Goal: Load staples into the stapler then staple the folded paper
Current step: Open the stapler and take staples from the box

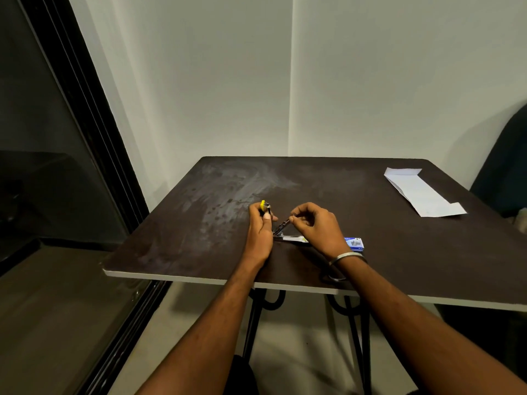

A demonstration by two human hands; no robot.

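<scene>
1. The room is dim, with soft light on the wall (342, 81).
2. A pale shine smears the dark table (228, 181).
3. Straight lines bend near the edges.
4. The small things look a bit blurry.

Table (356, 201) dark brown, pale smeary streaks at left, edge white. Stapler (281, 235) silver metal, top end yellow. Staple box (355, 244) blue, white label. Paper (422, 192) white. Bangle (346, 256) silver. Wall (285, 81) off-white, plain. Table legs (353, 323) black. Window frame (85, 115) black. Floor (176, 323) beige.
</scene>
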